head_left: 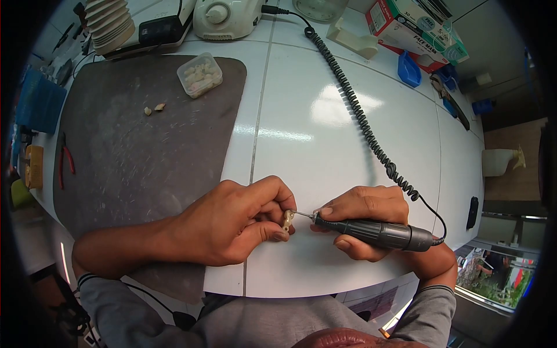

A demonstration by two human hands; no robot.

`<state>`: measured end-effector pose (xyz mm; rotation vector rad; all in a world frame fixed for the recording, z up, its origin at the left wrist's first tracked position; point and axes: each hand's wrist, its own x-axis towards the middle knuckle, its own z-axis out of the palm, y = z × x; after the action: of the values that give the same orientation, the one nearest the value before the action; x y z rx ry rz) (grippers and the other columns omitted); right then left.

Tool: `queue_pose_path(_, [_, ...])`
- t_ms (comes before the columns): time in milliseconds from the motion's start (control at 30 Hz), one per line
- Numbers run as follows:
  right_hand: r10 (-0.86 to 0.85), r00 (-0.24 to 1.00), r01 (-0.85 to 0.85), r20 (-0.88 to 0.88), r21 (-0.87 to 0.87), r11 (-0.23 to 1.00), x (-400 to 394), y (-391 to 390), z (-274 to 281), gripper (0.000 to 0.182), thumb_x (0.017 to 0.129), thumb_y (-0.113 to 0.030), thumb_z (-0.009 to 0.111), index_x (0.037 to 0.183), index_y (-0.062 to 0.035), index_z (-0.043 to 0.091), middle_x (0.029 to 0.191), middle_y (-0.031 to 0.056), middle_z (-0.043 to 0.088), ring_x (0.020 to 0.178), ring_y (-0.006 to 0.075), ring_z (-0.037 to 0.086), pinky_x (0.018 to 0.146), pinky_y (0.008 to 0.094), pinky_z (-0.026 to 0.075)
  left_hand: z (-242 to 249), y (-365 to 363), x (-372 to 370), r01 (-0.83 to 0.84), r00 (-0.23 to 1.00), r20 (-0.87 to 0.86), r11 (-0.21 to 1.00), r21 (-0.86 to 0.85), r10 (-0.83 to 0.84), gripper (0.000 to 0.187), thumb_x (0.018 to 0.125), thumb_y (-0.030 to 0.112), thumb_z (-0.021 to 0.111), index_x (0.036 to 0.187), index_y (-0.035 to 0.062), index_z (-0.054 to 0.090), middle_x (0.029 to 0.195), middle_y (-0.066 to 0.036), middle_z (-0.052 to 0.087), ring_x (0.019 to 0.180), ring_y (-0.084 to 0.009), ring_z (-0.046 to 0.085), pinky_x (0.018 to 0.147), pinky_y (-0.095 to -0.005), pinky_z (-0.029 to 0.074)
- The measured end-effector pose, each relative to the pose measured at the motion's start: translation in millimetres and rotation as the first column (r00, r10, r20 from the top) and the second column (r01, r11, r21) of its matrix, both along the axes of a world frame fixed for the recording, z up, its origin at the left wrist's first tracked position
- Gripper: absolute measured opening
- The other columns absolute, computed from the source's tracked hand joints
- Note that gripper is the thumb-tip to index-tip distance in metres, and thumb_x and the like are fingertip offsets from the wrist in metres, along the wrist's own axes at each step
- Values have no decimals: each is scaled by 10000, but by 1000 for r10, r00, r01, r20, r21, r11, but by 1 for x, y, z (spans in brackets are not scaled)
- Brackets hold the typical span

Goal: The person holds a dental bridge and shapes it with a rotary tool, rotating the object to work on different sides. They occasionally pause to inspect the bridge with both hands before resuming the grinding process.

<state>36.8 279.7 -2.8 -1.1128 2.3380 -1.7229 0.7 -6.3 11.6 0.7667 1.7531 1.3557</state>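
Between the thumb and fingers of my left hand (235,223) is a small cream-coloured dental piece (287,219), narrow and knobbly, like a bridge of teeth. My right hand (368,206) is wrapped round a black rotary handpiece (380,233), which lies almost level and points left. Its thin metal bur (303,214) reaches the upper end of the dental piece; whether the tip touches it is too small to tell. A coiled black cord (362,119) runs from the handpiece's rear end up to the white control unit (226,17).
On the dark mat (127,127) stand a clear plastic box (200,75) of cream-coloured pieces, two loose fragments (154,109) and red-handled pliers (66,161). At the back right are a mask box (412,35) and a blue tray (409,69). A spray bottle (500,162) lies right.
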Motion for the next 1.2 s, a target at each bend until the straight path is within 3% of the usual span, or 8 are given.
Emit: queue_pose_path(1200, [-6,1000,7,-17,39,999,-1,3,1,362,863,-220,818,1125,23,762,939,176,805,864,282,813,787,361,674,-1,1,0,-51,999,11,998,31,51,236,1005,-20,663,1204,-34,536,1030,-179,809,1061,-223,788,963,-326,605])
